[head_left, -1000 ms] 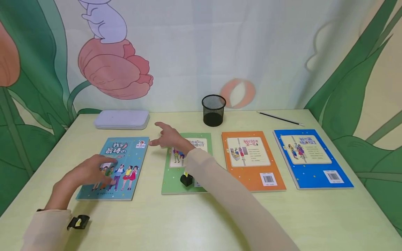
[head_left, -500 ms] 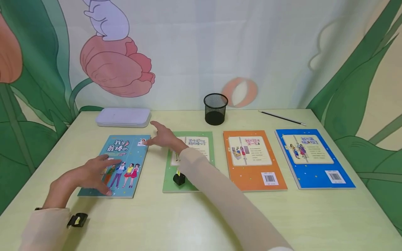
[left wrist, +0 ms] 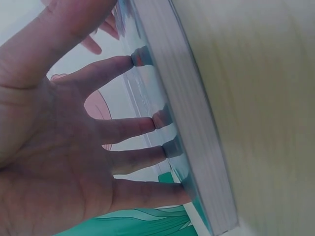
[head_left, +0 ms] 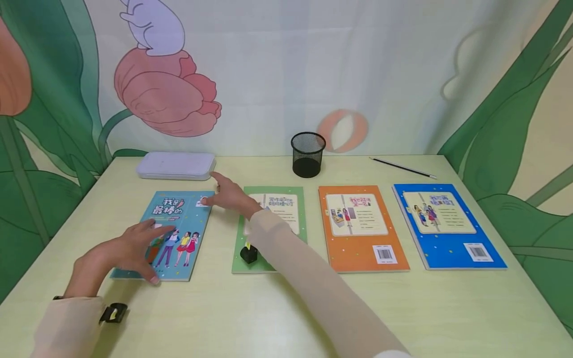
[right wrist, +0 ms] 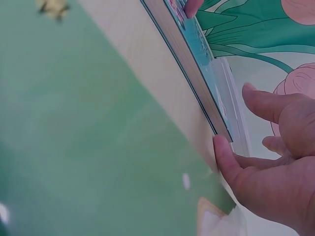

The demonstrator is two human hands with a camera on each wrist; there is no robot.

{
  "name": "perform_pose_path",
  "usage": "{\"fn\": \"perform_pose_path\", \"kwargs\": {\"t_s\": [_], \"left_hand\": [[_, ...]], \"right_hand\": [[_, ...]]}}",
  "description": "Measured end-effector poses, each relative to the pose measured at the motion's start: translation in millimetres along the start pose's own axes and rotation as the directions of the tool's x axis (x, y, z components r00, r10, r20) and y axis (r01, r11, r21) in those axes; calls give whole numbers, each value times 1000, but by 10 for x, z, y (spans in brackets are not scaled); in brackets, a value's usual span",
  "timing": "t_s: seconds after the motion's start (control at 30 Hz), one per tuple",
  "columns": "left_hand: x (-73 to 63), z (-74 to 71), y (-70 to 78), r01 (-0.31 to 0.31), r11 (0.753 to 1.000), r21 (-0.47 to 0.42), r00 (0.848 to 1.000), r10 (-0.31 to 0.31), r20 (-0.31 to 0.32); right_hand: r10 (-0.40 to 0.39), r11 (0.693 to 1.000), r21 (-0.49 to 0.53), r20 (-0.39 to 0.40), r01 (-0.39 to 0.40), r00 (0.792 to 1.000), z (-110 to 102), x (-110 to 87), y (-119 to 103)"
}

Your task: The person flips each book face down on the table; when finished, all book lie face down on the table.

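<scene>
A teal book (head_left: 179, 216) with cartoon figures on its cover lies flat at the left of the table. My left hand (head_left: 130, 246) spreads over its lower left part. In the left wrist view, the fingertips of the left hand (left wrist: 74, 147) touch the cover with fingers fairly straight; the thumb stands near the book's front edge. My right hand (head_left: 233, 196) reaches to the book's upper right corner. In the right wrist view, one fingertip of the right hand (right wrist: 280, 182) touches that corner while the other fingers stay apart from it. Under the right forearm lies a green book (head_left: 291, 199).
Further right lie an orange book (head_left: 358, 248) and a blue book (head_left: 447, 248). Behind them are a lavender case (head_left: 176, 165), a black mesh pen cup (head_left: 307, 156) and a pencil (head_left: 403, 168). A printed curtain (head_left: 250, 74) hangs behind the table.
The right hand has moved left to the teal book's upper right corner. Left fingers have spread slightly, the thumb shifting toward the front edge. The view has shifted a little.
</scene>
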State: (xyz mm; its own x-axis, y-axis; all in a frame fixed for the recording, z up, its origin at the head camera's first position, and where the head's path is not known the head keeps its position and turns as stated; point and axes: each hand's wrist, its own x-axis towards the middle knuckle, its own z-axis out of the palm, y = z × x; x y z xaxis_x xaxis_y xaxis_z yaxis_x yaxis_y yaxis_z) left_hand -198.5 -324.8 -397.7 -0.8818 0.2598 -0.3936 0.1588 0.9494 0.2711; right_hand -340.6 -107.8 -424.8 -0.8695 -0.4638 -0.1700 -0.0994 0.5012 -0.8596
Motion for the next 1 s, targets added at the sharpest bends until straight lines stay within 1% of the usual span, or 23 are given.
{"fn": "perform_pose_path", "kwargs": {"t_s": [0.2, 0.4, 0.53, 0.63, 0.77, 0.87, 1.0], "left_hand": [[-17, 11, -4, 3, 1000, 7, 1000, -3, -2], [-29, 8, 16, 6, 1000, 17, 1000, -6, -3], [-21, 0, 32, 1, 1000, 23, 1000, -1, -9], [-3, -11, 47, 0, 999, 34, 1000, 1, -13], [18, -33, 75, 16, 999, 48, 1000, -16, -10], [25, -39, 92, 28, 998, 47, 1000, -28, -8], [21, -38, 107, 37, 999, 35, 999, -37, -5]], "right_hand": [[-35, 998, -57, 10, 35, 999, 71, 53, 2], [-63, 995, -79, 34, 65, 997, 97, 39, -32], [-54, 994, -98, 31, 57, 998, 106, 41, -50], [-42, 990, -136, 29, 46, 999, 105, 34, -65], [-24, 981, -192, 32, 30, 999, 106, 18, -78], [-14, 980, -198, 42, 22, 999, 113, 10, -84], [-23, 978, -207, 64, 36, 998, 120, 4, -97]]}}
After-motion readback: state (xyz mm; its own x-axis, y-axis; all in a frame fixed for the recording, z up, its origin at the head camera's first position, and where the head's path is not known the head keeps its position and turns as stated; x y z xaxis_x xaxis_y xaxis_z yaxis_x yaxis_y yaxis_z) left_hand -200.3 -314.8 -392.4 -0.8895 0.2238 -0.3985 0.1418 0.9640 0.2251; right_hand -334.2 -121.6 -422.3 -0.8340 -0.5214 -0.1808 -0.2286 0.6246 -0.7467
